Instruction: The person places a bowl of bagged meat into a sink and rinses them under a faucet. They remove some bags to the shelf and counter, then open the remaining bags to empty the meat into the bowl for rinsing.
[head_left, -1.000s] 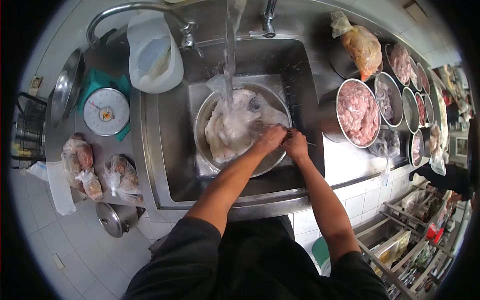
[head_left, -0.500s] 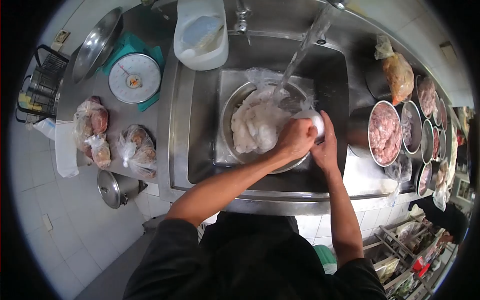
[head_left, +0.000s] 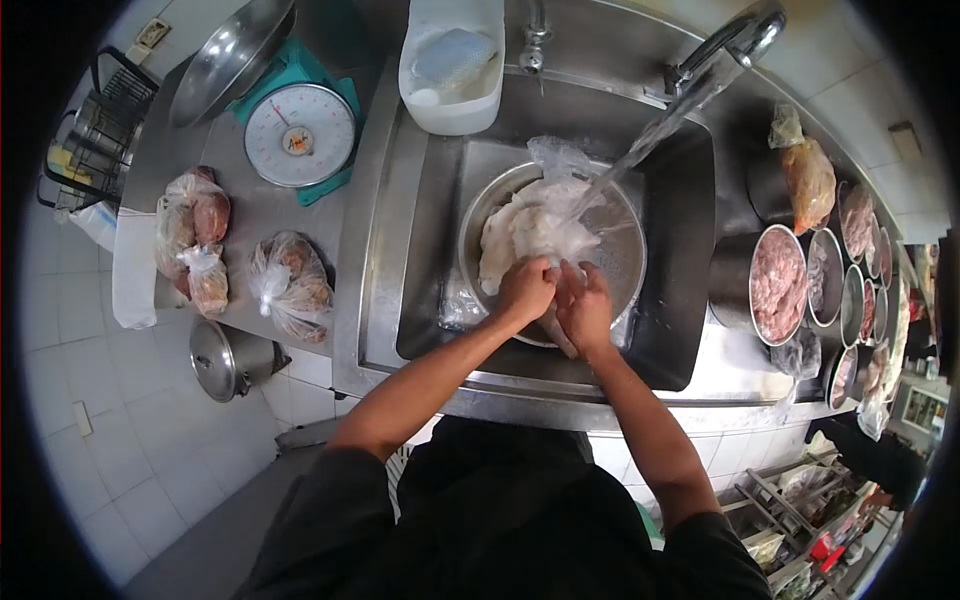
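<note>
A steel bowl [head_left: 468, 235] sits in the sink [head_left: 685, 250], with a whitish mass [head_left: 545, 228] in it and a clear plastic bag [head_left: 558, 155] at its back rim. Water [head_left: 650, 135] pours from the curved faucet [head_left: 745, 40] onto the mass. At the bowl's front part, my left hand [head_left: 527, 288] is closed, its fingers curled against the whitish mass. Close beside it on the right, my right hand [head_left: 584, 308] is bent with its fingers drawn together. What lies between the fingertips is hidden. Something pale and long shows below, between the two hands.
Left of the sink are a green scale [head_left: 300, 135], a tilted steel bowl [head_left: 232, 60] and bagged meat [head_left: 290, 280]. A white container [head_left: 455, 100] stands behind the sink. Several steel pots with meat [head_left: 778, 285] line the right. A co-worker's dark sleeve [head_left: 880, 455] shows far right.
Both hands have moved left and closer together, over the bowl's front. The round white thing they held at the right rim no longer shows there. The view has shifted, bringing the faucet into sight.
</note>
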